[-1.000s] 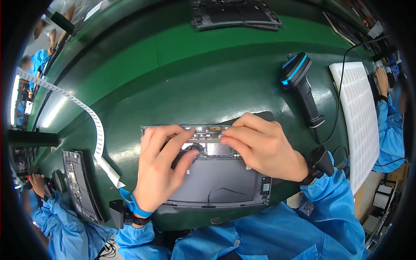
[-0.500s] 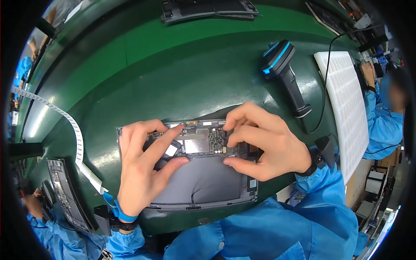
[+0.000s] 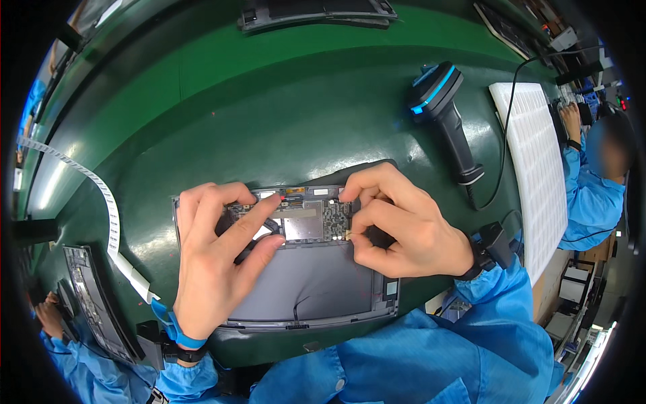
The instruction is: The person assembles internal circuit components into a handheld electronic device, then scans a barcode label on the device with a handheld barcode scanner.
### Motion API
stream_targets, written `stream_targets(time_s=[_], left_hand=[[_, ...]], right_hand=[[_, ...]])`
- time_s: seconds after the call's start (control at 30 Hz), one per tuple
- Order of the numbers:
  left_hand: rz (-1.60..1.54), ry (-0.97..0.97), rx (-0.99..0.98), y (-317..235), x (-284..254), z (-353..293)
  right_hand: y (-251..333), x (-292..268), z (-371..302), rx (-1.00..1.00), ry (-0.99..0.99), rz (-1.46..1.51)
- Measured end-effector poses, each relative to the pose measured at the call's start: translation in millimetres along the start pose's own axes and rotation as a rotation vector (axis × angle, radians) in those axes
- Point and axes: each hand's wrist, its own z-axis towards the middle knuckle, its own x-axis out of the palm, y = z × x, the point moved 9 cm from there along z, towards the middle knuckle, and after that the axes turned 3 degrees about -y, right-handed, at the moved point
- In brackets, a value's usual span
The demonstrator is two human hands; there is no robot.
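Observation:
A flat tablet-like device (image 3: 316,276) lies in front of me with its inside showing. Along its far part runs a circuit board (image 3: 334,219) with a silver metal shield (image 3: 304,227). My left hand (image 3: 219,249) rests over the device's left side, fingers apart, its index fingertip on the board's far edge. Below that finger sits a dark piece with a white patch (image 3: 264,232). At the board's right end, my right hand (image 3: 410,229) has thumb and index finger pinched together beside a small pale connector; whatever lies between them is hidden. A thin black wire (image 3: 296,308) lies on the near part.
A black handheld scanner (image 3: 447,121) with a cable lies at the far right, beside a white gridded tray (image 3: 531,168). Another opened device (image 3: 97,303) and a label strip (image 3: 101,188) are at left. More dark panels (image 3: 316,13) lie far off. A co-worker (image 3: 595,188) sits at right.
My right thumb has moved up to meet the index finger, closing the gap between them. The left hand stays over the device, its thumb slightly drawn in. The whole view has shifted slightly.

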Motion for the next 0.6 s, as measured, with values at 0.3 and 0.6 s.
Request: stream_targets(time_s=[0.3,0.6], left_hand=[[0.113,-0.011,-0.057,1,-4,-6],[0.272,0.043,0.114,-25,-25,23]], right_hand=[[23,6,-11,-0.308,-0.102,-0.326],[25,4,-11,-0.300,-0.160,-0.342]])
